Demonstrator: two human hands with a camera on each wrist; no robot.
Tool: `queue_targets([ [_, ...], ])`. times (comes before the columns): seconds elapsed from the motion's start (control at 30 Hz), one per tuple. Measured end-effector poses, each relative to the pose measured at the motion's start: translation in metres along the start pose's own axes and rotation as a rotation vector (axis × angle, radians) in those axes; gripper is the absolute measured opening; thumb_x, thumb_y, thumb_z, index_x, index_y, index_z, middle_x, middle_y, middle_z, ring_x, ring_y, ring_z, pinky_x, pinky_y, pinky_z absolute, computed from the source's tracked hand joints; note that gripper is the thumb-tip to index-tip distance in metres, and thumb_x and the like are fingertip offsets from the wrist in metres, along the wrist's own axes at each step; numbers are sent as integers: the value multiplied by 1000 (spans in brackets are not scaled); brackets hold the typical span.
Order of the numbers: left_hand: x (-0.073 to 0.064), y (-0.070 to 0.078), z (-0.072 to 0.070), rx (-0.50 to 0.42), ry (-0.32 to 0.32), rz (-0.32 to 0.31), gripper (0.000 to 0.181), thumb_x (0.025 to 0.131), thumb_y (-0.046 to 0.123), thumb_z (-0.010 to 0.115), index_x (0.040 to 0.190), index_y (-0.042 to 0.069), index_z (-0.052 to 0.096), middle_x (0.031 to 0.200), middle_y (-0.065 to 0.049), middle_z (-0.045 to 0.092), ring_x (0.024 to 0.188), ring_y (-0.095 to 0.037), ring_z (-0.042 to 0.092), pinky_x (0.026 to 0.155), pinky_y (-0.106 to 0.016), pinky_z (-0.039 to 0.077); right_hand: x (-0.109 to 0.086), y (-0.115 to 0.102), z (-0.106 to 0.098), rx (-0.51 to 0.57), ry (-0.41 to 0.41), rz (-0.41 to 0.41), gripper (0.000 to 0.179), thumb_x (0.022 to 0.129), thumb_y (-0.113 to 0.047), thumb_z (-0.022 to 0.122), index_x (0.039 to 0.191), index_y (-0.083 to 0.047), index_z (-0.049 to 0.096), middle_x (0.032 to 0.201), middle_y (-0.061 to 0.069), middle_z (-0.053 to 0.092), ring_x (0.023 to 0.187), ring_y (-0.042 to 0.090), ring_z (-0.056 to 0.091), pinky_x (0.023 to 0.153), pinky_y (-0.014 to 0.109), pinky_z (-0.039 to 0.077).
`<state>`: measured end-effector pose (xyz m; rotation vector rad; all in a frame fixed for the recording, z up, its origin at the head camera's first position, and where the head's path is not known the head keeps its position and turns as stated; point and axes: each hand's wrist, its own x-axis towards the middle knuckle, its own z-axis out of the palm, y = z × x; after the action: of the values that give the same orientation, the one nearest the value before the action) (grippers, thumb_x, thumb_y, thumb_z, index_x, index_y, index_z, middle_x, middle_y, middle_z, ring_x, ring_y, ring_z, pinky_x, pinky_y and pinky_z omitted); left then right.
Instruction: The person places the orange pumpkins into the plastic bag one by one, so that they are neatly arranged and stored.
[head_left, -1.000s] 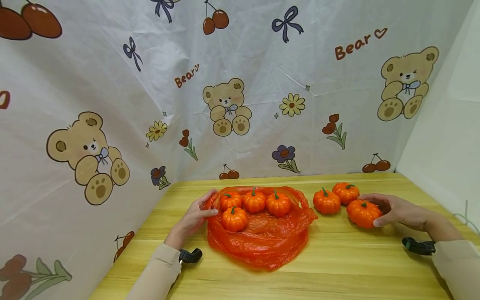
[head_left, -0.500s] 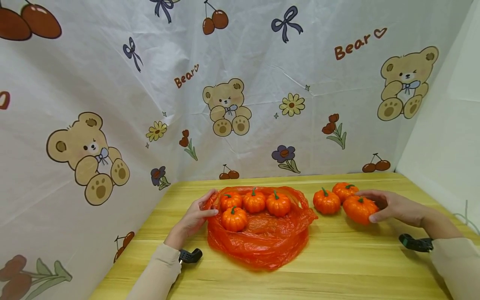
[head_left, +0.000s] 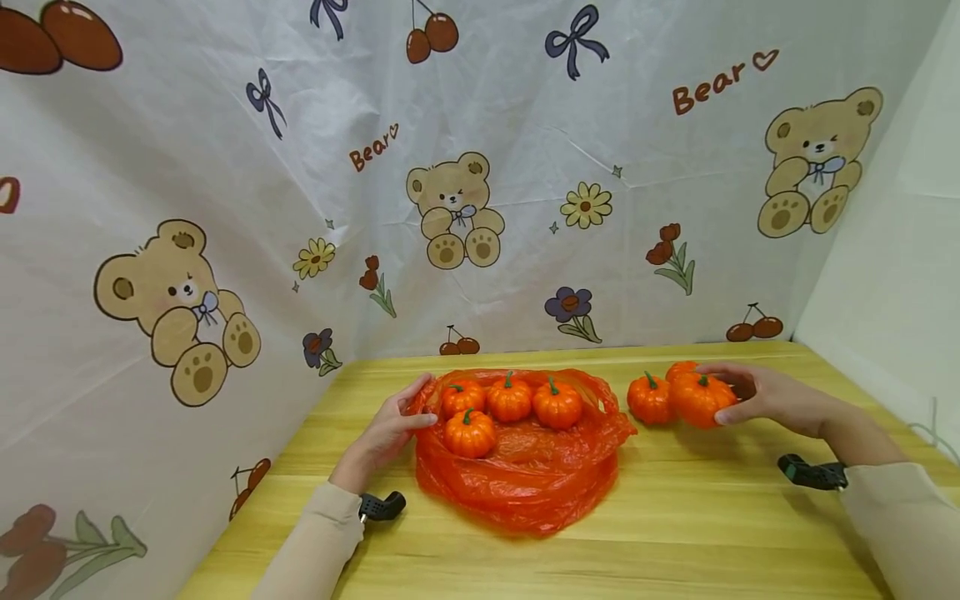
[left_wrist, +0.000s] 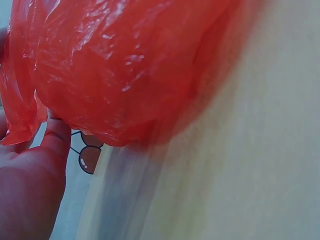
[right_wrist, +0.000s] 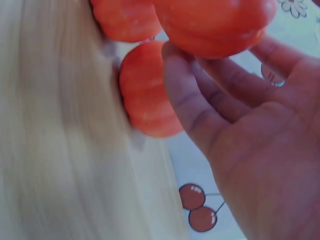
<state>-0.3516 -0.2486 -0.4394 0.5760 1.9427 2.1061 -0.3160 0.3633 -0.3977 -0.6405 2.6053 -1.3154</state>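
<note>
In the head view my right hand (head_left: 776,402) grips a small orange pumpkin (head_left: 701,400) with a green stem, thumb in front and fingers behind. The right wrist view shows that pumpkin (right_wrist: 215,25) raised off the wood. Two more pumpkins are close by: one (head_left: 649,398) to its left and one (head_left: 681,367) behind it, partly hidden. My left hand (head_left: 386,429) pinches the left rim of a red plastic bag (head_left: 525,500), which lies with its mouth spread wide. Several pumpkins (head_left: 509,398) sit inside. The left wrist view has the bag's side (left_wrist: 125,75) beside my fingers.
Everything stands on a light wooden table (head_left: 675,533). A white cloth (head_left: 517,100) printed with bears and flowers hangs at the back and left. On the right is a plain white wall (head_left: 900,275). Black wrist devices (head_left: 813,472) show below both hands.
My right hand has lifted the pumpkin slightly and carried it left, and it now overlaps the one behind. My left hand and the bag have stayed in place.
</note>
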Motion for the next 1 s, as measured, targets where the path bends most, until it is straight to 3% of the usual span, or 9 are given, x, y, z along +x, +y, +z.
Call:
queue_targets([
  [0.13, 0, 0, 0, 2, -22, 4, 87, 94, -6, 58, 166, 5, 10, 175, -12, 5, 161, -34, 12, 124, -37, 26, 4, -9, 4, 2, -1, 13, 71, 92, -17, 74, 153, -3, 41, 151, 32, 45, 112, -2, 57, 88, 20, 56],
  [0.47, 1, 0, 0, -8, -29, 5, 89, 93, -5, 61, 166, 5, 10, 175, -13, 3, 161, -35, 11, 122, -34, 31, 16, -41, 12, -43, 43, 37, 75, 92, -24, 75, 155, -3, 39, 153, 29, 45, 123, 15, 54, 93, 27, 53],
  [0.63, 1, 1, 1, -15, -26, 8, 90, 93, -5, 62, 166, 5, 10, 175, -12, 5, 161, -35, 11, 122, -34, 31, 21, -54, 18, -23, 39, 42, 76, 92, -24, 76, 154, -3, 39, 151, 30, 46, 127, 32, 53, 93, 30, 53],
  [0.87, 2, 0, 1, -31, -30, 11, 92, 92, -5, 64, 165, 4, 10, 175, -10, 6, 161, -35, 10, 121, -34, 32, 33, -67, 28, 38, 22, 70, 79, 93, -26, 75, 156, -1, 35, 152, 31, 44, 127, 36, 54, 95, 31, 55],
  [1.0, 2, -1, 0, -30, -32, 12, 92, 92, -5, 64, 165, 4, 9, 175, -11, 6, 161, -35, 10, 121, -34, 32, 39, -74, 35, 68, 19, 94, 83, 92, -27, 77, 156, -1, 33, 152, 32, 42, 125, 36, 55, 100, 41, 57],
])
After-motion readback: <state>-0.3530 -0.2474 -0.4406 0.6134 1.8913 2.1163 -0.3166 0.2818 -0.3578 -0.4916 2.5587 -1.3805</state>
